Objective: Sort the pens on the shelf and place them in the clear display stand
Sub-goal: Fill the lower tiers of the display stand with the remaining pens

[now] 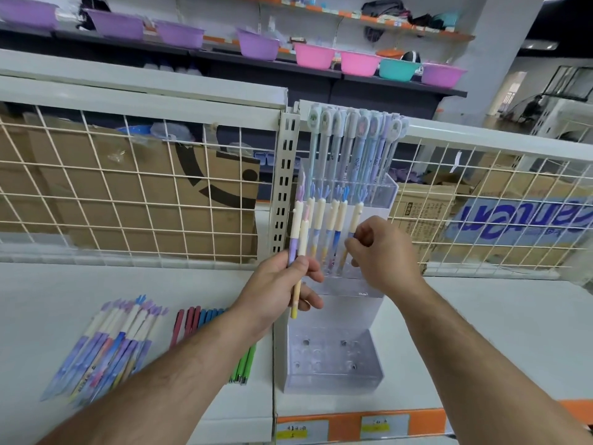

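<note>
On the white shelf, a clear display stand is rising in stepped tiers. Its back tier is holding a row of tall pastel pens with character caps. Its middle tier is holding several cream-capped pens with antler-like tops, all upright. Its front tier is showing round holes in its floor.

The right hand is pinching the rightmost pen of the middle row, fingers curled round its barrel. The left hand, just left of the stand, is gripping two more pens of the same kind, held upright.

Further left on the shelf, a loose pile of matching pens is lying flat. Red and blue pens and green pens are lying beside it, partly hidden by the left forearm.

Behind, a wire grid is standing in front of cardboard boxes, and coloured basins are sitting on a higher shelf.
</note>
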Demonstrator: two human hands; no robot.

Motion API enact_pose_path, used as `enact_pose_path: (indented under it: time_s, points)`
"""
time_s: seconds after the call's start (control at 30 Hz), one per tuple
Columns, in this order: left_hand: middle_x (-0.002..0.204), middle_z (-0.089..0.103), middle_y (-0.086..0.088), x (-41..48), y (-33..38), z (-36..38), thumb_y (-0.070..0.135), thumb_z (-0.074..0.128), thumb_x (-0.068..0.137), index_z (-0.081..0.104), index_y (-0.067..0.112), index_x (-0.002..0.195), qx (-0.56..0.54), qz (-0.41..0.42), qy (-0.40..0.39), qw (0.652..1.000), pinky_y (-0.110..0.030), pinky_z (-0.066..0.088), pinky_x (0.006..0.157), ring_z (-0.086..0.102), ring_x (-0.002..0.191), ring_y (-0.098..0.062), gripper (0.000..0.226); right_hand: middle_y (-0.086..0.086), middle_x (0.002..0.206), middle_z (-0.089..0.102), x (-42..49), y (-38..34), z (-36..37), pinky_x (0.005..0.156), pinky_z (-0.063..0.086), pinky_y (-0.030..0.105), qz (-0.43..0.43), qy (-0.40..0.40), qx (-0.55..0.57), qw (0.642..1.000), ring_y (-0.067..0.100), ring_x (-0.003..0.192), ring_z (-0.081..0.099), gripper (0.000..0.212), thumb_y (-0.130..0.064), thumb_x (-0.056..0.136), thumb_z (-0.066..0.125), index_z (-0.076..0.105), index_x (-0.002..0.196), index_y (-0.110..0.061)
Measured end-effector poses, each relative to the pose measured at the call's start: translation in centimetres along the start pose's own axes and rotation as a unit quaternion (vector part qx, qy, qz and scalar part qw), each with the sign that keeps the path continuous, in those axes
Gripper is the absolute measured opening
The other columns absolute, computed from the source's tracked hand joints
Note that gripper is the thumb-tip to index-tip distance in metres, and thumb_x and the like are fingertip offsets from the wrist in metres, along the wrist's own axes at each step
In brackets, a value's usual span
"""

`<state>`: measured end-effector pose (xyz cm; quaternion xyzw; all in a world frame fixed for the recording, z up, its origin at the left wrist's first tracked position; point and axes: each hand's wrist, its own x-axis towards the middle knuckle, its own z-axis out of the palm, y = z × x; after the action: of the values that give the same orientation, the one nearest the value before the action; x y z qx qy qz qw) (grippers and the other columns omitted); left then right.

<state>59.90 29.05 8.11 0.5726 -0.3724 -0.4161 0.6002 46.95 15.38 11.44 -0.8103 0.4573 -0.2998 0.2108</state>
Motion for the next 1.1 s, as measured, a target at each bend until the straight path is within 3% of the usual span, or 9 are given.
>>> enact_pose_path:
  time_s: [0.17,0.33,0.43,0.5,0.73,0.9,1.1]
  points:
    - [0.102,0.071,-0.008,-0.1,0.0,-0.2,0.025,0.041,0.106,0.062,0.008,0.108,0.007,-0.002,-0.007,1.0,-0.037,0.052,0.067,0.069,0.07,-0.028,0.027,-0.007,0.059,0.057,-1.7,-0.7,0.2,0.054,0.039,0.028,0.003,0.026,0.047,0.999,0.011,0.057,0.053,0.027,-0.035,0.089,0.069,0.059,0.072,-0.017]
    - [0.102,0.071,-0.006,0.1,-0.1,-0.2,0.026,0.044,0.105,0.065,0.015,0.108,0.017,0.008,-0.021,1.0,-0.042,0.051,0.072,0.069,0.07,-0.029,0.024,-0.003,0.065,0.066,-4.1,-3.3,0.6,0.06,0.048,0.016,-0.011,-0.091,0.238,0.967,0.004,0.06,0.058,0.016,-0.021,0.089,0.07,0.074,0.074,-0.018]
    - [0.091,0.07,-0.003,0.0,0.0,-0.3,0.027,0.046,0.104,0.066,0.018,0.111,0.041,0.015,-0.033,0.999,-0.042,0.052,0.073,0.067,0.07,-0.026,0.023,0.003,0.063,0.061,-4.5,-4.2,0.9,0.058,0.045,0.015,-0.021,-0.112,0.251,0.961,0.008,0.06,0.056,0.017,-0.018,0.09,0.069,0.073,0.074,-0.013]
    - [0.087,0.069,0.0,-0.1,-0.1,-0.4,0.026,0.045,0.105,0.065,0.017,0.113,0.047,0.017,-0.036,0.998,-0.042,0.052,0.073,0.066,0.07,-0.025,0.024,0.008,0.066,0.062,-4.5,-4.3,1.2,0.058,0.046,0.02,-0.017,-0.098,0.245,0.964,0.01,0.06,0.056,0.019,-0.018,0.09,0.069,0.068,0.074,-0.008]
    - [0.112,0.069,0.002,-0.4,-0.4,-0.5,0.026,0.042,0.106,0.067,0.02,0.113,0.028,-0.004,-0.043,0.999,-0.035,0.051,0.072,0.064,0.072,-0.022,0.026,0.013,0.075,0.072,-3.6,-3.2,-1.0,0.043,0.044,0.028,0.037,0.025,0.392,0.919,0.022,0.056,0.066,0.017,-0.018,0.101,0.056,0.056,0.087,-0.008]
    - [0.112,0.068,0.003,-0.4,-0.4,-0.5,0.024,0.041,0.106,0.067,0.017,0.109,0.024,-0.006,-0.043,0.999,-0.036,0.052,0.074,0.063,0.072,-0.021,0.027,0.011,0.079,0.072,-1.2,-1.6,-3.8,0.047,0.051,0.032,0.065,0.131,0.345,0.927,0.02,0.059,0.068,0.01,-0.018,0.1,0.059,0.057,0.093,-0.011]
    - [0.109,0.069,0.005,-0.5,-0.6,-0.4,0.024,0.041,0.106,0.068,0.019,0.107,0.018,0.004,-0.041,0.999,-0.037,0.051,0.074,0.062,0.071,-0.021,0.027,-0.001,0.067,0.071,0.0,-0.5,-3.2,0.06,0.062,0.045,0.059,0.119,0.212,0.968,0.021,0.066,0.072,0.008,-0.017,0.098,0.059,0.059,0.091,-0.02]
